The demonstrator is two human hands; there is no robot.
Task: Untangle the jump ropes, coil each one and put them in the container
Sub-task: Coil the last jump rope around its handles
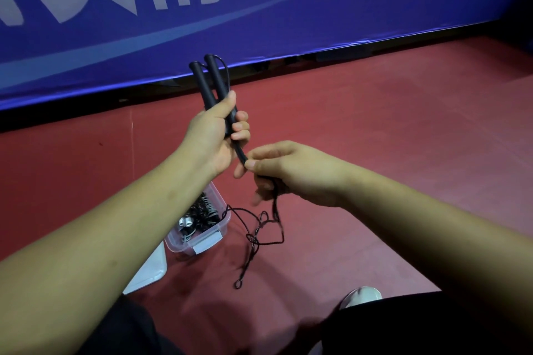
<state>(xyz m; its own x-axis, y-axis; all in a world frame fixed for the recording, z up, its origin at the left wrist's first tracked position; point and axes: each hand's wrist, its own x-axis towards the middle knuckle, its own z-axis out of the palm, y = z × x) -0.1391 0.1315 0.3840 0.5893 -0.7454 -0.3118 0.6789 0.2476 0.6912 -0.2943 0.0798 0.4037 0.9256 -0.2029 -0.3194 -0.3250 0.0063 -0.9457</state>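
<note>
Holds the two black handles [209, 81] side by side in the left grip [215, 135], with fingers and thumb wrapped firmly round their lower halves and the tops pointing up and away. Pinches the thin black cord [259, 228] in the right grip [291, 173], just below and to the right of the left one, thumb against forefinger near the handles' bottom end, with the other fingers loosely curled. Lets the slack hang beneath the right grip in a kinked, twisted snarl, down toward the red floor [375, 124]. Looks like the untangling stage for this rope, with coiling not yet begun. Has the clear container [223, 212] on the floor below the left grip, already stocked with what seems another bundled rope [199, 210], and a white lid [150, 268] just beside it. Calls next for drawing the cord through the pinch to shake out the twists, then winding it into even loops beside the handles. Cannot tell true knots from mere twists in the snarl.
</note>
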